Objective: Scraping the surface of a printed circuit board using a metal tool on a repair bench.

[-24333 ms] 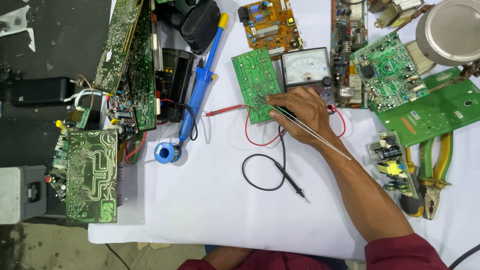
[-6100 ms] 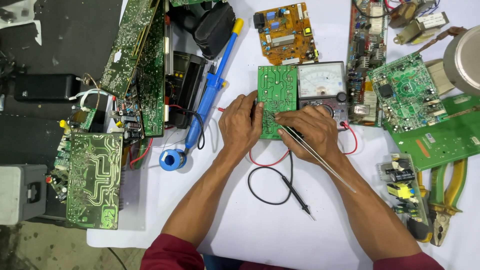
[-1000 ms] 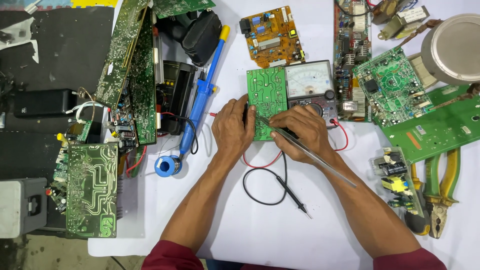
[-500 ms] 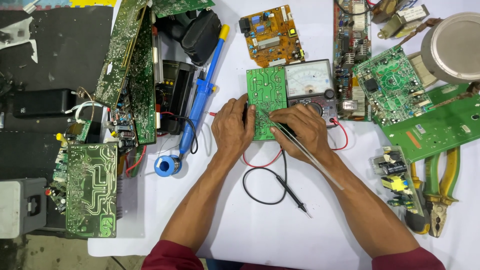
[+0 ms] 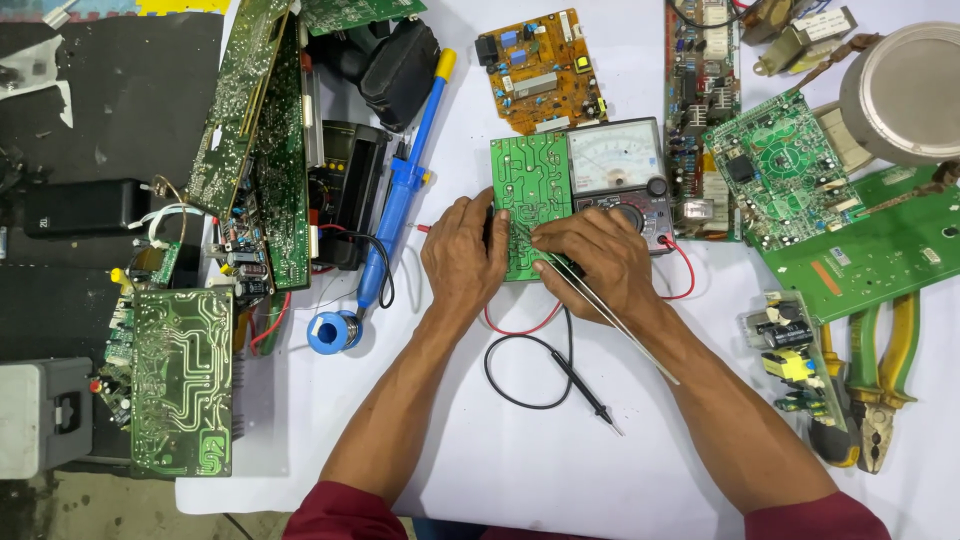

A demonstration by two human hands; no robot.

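Steadying one small green rectangular circuit board [image 5: 530, 205] with my left hand [image 5: 465, 255], I pinch one thin metal rod [image 5: 610, 318] in my right hand [image 5: 595, 255]. Board's long axis runs away from me, beside one analog meter [image 5: 620, 175], on white tablecloth [image 5: 480, 440]; rod's tip seems hidden.

Both forearms are bare from the wrist up to just past the elbow, where dark red sleeves begin. The left sleeve [image 5: 335, 515] shows at about 7 o'clock along the lower edge of the view, the right sleeve [image 5: 815, 515] at about 5 o'clock. The cloth looks plain, one colour, with soft folds and a loose edge. The left hand [image 5: 463, 258] and right hand [image 5: 595, 260] are bare: no gloves, and I can make out no ring, watch or strap.
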